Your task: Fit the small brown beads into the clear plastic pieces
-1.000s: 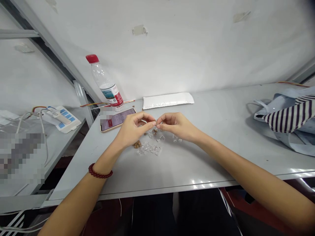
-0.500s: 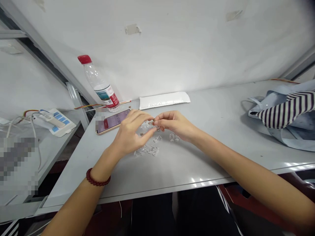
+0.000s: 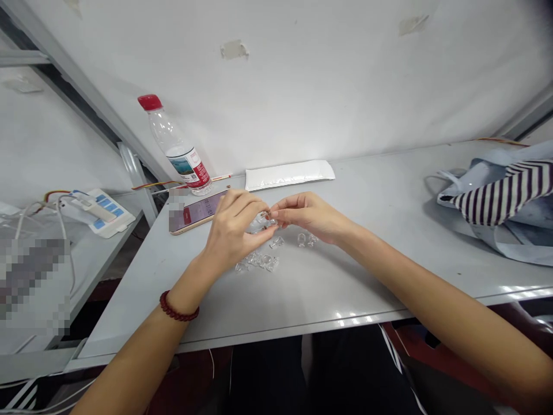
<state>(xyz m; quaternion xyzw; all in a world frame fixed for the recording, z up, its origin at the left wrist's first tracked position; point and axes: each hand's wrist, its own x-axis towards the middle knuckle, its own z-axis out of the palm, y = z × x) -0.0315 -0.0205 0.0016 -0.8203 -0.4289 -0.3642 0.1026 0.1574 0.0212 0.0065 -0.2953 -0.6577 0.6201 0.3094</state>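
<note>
2 arms [image 3: 401, 276] extended, left hand [image 3: 231, 230] arched, right hand [image 3: 315, 218] pinched

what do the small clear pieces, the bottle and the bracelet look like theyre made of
Small clear pieces: probably plastic, perhaps glass; glossy, colourless, see-through. Bottle: likely thin plastic, shiny and see-through above its label. Bracelet: wooden or plastic beads, perhaps; dark red, bumpy, finish too small to tell.

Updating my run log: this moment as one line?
left hand: curled; right hand: pinched, beside left; clear pieces: on table; phone: beyond left hand

A grey table [image 3: 319, 294] carries a bottle [image 3: 184, 160], phone [image 3: 199, 211], white packet [image 3: 290, 176], clear plastic pieces [image 3: 268, 262] and striped bag [image 3: 492, 199]
</note>
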